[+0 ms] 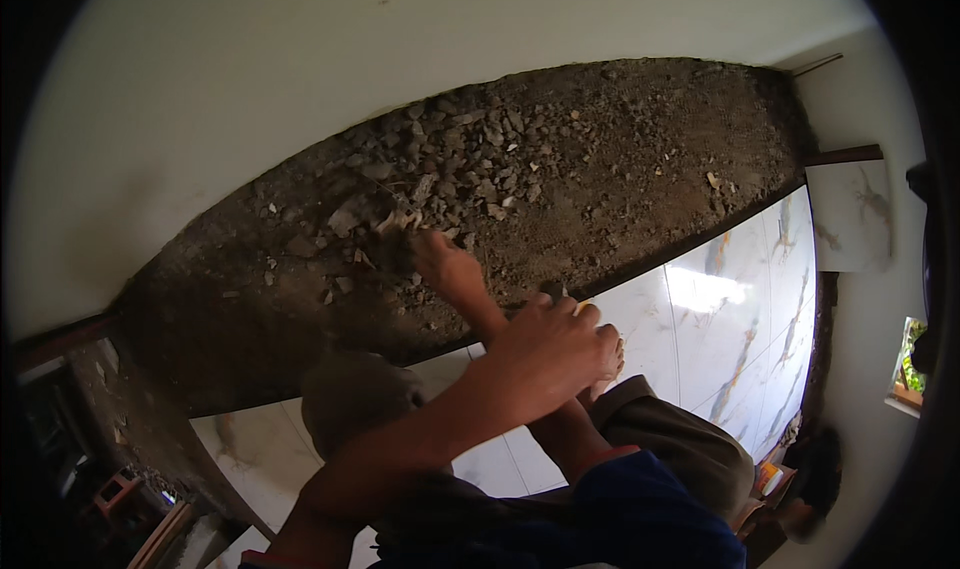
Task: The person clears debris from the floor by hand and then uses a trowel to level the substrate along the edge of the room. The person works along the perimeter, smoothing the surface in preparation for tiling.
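My left hand (565, 354) is closed, with its knuckles up, near the edge where the tiles meet the dirt. A small dark piece (553, 291) shows at its fingers; I cannot make out what it is. My right arm crosses beneath the left one. My right hand (448, 267) reaches down to the rubble (470, 159), by some pale broken chunks (398, 219). Its fingers are blurred and partly hidden, so any hold does not show. Part of my bare foot (612, 364) rests on the tiles beside the left hand.
Brown soil (640, 159) runs along a pale wall (300, 59). Glossy white marbled tiles (740, 309) cover the floor on my side. One loose-looking tile (855, 214) stands against the right wall. At the lower left lie a reddish brick (118, 491) and planks (165, 537).
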A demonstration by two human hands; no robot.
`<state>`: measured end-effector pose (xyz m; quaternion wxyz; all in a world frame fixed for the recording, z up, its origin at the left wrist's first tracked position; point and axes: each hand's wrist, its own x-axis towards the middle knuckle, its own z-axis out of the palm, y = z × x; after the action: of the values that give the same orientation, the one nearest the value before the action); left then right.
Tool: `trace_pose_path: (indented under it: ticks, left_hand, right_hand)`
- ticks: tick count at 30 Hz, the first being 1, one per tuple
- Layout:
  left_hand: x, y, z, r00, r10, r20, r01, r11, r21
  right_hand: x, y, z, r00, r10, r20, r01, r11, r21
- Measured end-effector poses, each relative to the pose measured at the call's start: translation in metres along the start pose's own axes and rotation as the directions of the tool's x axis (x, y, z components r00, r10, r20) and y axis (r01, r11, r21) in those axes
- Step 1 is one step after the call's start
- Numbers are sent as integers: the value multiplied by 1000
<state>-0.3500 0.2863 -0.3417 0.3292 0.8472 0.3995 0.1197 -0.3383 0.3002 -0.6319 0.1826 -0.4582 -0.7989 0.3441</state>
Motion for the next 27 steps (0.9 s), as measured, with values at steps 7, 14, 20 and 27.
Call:
trace_pose_path:
  ticks: [7,14,20,27]
  left_hand:
    - [-19,8,-10,993,-20,-118,3,990,-138]
    - [-25,-8,-25,987,-132,-95,120,985,-124]
    - [-15,-11,-15,991,-80,-106,69,992,-110]
    - [-19,-2,-20,992,-124,-28,118,977,-177]
  right_hand:
    - [93,87,-96,689,679,-255,-557,720,414]
    - [122,40,-12,930,347,-124,-352,936,-23]
    - [38,10,10,997,-9,72,18,990,-137]
    - [41,78,-71,778,496,-386,-464,868,180]
